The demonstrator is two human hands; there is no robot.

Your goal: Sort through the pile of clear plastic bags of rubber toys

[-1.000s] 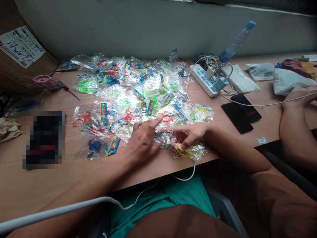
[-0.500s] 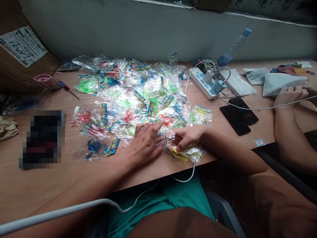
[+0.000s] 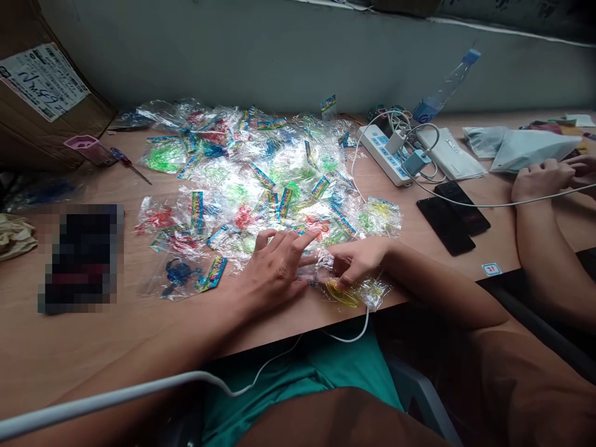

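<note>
A clear plastic bag [image 3: 377, 292] with a yellow stringy plastic item [image 3: 343, 294] in it lies at the table's front edge. My right hand [image 3: 358, 259] bends over this bag, its thumb just above the yellow item and its fingers partly hidden by crinkled film. At the bag's left end is my left hand [image 3: 278, 267]; its thumb and lower fingers close on the film while the index finger stretches out above. Beside my left wrist rests a bagged dark blue item [image 3: 178, 276] with a colourful header card [image 3: 214, 274].
Many clear bags [image 3: 233, 186] with green, red and blue items cover the table's middle. Around them are a screwdriver [image 3: 131, 166], pink container [image 3: 88, 149], carton [image 3: 51, 93], power strip [image 3: 384, 154], bottle [image 3: 447, 87] and phones [image 3: 446, 226]. Another person's hand [image 3: 542, 180] works at far right.
My right thumb has lifted slightly off the yellow item, which shows more now. My left hand stays almost in place. The view has shifted a little.
</note>
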